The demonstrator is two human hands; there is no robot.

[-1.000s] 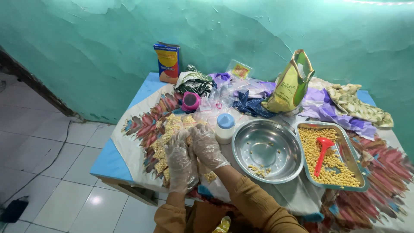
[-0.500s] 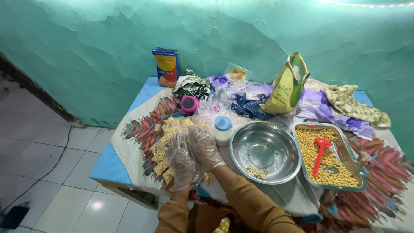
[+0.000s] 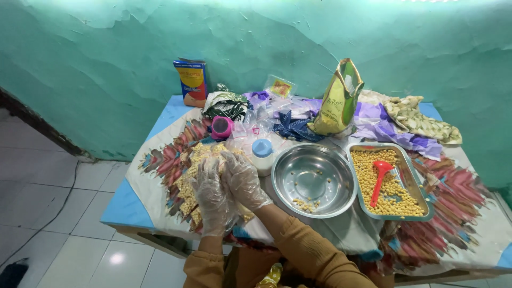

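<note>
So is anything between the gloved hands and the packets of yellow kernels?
Nothing visible: the left hand and right hand rest directly on the packets. The white bottle stands just beside them.

Clear plastic gloves on left hand (image 3: pixel 213 200), right hand (image 3: pixel 244 181); mustard-brown sleeves.

The blue surface (image 3: pixel 124 201) stands against a green wall under a patterned cloth (image 3: pixel 458 213). On the cloth lie a steel bowl (image 3: pixel 313 180), a tray (image 3: pixel 418 210) of chickpeas, a white bottle (image 3: pixel 262 157), bags (image 3: pixel 192 176) and a box (image 3: pixel 191 81).
</note>
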